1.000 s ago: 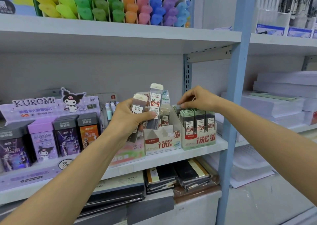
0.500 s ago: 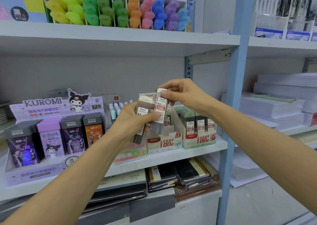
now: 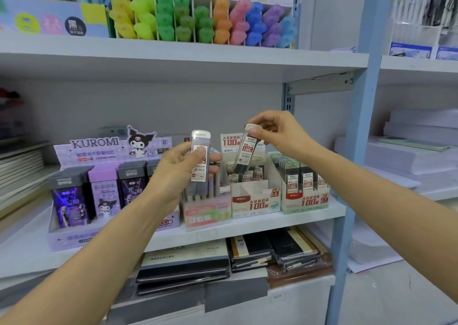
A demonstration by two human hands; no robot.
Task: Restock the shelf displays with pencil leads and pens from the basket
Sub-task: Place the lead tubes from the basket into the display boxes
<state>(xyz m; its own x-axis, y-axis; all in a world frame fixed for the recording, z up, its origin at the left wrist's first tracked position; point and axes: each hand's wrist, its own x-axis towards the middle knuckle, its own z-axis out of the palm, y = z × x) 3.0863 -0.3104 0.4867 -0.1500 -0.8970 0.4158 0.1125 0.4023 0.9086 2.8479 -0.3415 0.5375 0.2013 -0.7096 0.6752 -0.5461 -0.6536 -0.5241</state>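
The right hand (image 3: 275, 131) pinches a tilted lead case (image 3: 244, 152) by its cap above the 0.5 box (image 3: 255, 204), the left hand (image 3: 178, 171) grips a spare case (image 3: 200, 158); so slight a pinch could drop it, or land it in the neighbouring 0.7 box (image 3: 307, 202).

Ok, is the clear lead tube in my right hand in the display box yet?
Out. The right hand pinches the clear white-capped lead tube by its cap, tilted above the red-and-white 0.5 display box.
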